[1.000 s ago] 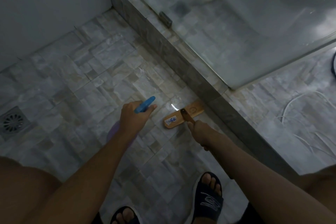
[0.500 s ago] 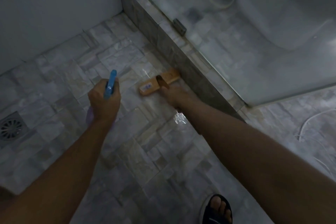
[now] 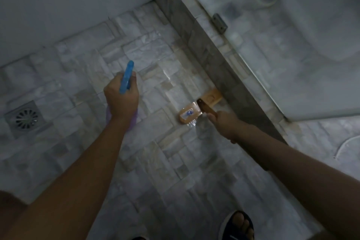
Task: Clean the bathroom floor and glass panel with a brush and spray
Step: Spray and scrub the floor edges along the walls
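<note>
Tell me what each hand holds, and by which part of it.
Left hand: spray bottle, grip round its neck below the blue head. Right hand: brush, grip on its handle.

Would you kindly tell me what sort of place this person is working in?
Most likely a bathroom: a wet tiled floor with a metal floor drain, a tiled kerb carrying a glass panel, and what looks like a toilet beyond the glass.
</note>
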Demonstrator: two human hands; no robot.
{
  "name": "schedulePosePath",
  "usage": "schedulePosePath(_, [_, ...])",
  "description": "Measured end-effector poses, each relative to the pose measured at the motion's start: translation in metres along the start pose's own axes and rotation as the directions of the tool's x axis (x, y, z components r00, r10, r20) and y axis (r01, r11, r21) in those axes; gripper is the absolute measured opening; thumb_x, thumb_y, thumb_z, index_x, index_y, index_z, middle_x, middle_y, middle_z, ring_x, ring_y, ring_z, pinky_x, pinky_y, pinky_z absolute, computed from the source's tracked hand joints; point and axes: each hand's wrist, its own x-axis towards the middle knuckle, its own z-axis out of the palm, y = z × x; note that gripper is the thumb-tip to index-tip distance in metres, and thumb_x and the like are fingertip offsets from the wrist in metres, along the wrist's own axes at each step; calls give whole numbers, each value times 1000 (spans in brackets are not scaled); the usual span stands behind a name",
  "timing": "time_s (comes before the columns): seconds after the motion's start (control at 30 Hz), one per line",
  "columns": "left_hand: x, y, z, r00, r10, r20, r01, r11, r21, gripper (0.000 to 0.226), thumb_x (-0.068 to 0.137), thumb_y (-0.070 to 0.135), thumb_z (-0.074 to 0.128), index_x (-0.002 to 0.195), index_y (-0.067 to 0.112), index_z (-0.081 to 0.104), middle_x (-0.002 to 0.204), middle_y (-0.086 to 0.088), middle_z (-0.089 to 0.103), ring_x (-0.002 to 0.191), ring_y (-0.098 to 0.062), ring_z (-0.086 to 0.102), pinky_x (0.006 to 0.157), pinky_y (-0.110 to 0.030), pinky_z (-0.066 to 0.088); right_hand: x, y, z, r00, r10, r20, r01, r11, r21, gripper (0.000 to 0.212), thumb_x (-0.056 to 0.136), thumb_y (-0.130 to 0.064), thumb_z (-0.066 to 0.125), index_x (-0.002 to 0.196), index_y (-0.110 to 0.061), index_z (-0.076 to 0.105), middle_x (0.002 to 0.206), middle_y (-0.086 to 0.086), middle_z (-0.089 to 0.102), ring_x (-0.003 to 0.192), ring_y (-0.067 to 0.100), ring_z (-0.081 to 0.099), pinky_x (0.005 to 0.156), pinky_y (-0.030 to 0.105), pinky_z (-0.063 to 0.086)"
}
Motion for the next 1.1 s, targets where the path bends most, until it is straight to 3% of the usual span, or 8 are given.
schedulePosePath(0.1, [-1,-4,0,1000,-13,23,14,999,-34,38,96,31,60,67,9,51,57,-8,46,50,-20,44,48,-38,37,21,-53,-15,994,-102,-40,102,995,8,48,107,-49,30,128,-14,55,112,23,63,76,29,58,45,29,43])
schedulePosePath(0.17, [-1,-3,0,999,-36,16,36,998,-50,38,96,32,61,67,9,51,57,-8,47,50,-19,44,48,-39,38,39,-99,-28,982,-169,-88,173,984,38,47,110,-39,30,143,-11,48,119,28,58,77,32,60,48,33,51])
schedulePosePath(0.27, [-4,1,-2,1000,-30,4,30,998,-49,37,95,29,62,67,9,51,56,-5,45,49,-16,41,48,-33,33,70,-145,-39,974,-164,-158,180,979,96,47,109,-41,32,126,-2,55,88,18,58,50,27,55,27,25,39])
schedulePosePath(0.33, [-5,2,-3,999,-34,4,35,998,-55,37,96,29,63,67,9,51,57,-4,44,49,-15,41,48,-32,32,74,-149,-40,980,-111,-167,133,983,124,46,107,-45,34,108,-4,55,78,17,56,45,26,52,33,25,39])
schedulePosePath(0.63, [-7,5,-9,1000,-20,9,21,997,-74,33,97,28,60,69,14,49,59,-4,45,52,-18,44,50,-33,35,6,-12,-4,999,9,-49,-10,1000,-9,60,104,-57,33,117,-4,58,81,14,56,58,30,60,45,32,49])
schedulePosePath(0.77, [-10,4,-12,999,-48,18,50,995,-81,35,97,28,58,71,6,53,61,-5,45,54,-18,43,52,-32,35,-58,20,38,993,-30,112,46,988,-145,54,106,-54,29,124,-10,57,105,11,61,87,31,65,59,33,50])
schedulePosePath(0.97, [4,-1,-40,975,-224,16,224,967,-118,25,95,20,61,74,11,53,58,11,41,48,-1,41,52,-16,33,-58,-30,128,952,-262,159,289,939,-187,54,106,-51,31,136,-11,52,114,19,62,105,36,63,76,33,38])
schedulePosePath(1.1, [1,-15,-72,970,-194,149,204,977,-55,32,97,27,61,74,4,55,61,-13,50,55,-13,47,52,-31,40,-35,-96,124,940,-317,126,333,932,-142,52,108,-46,33,126,-3,56,123,22,62,113,38,60,86,36,43])
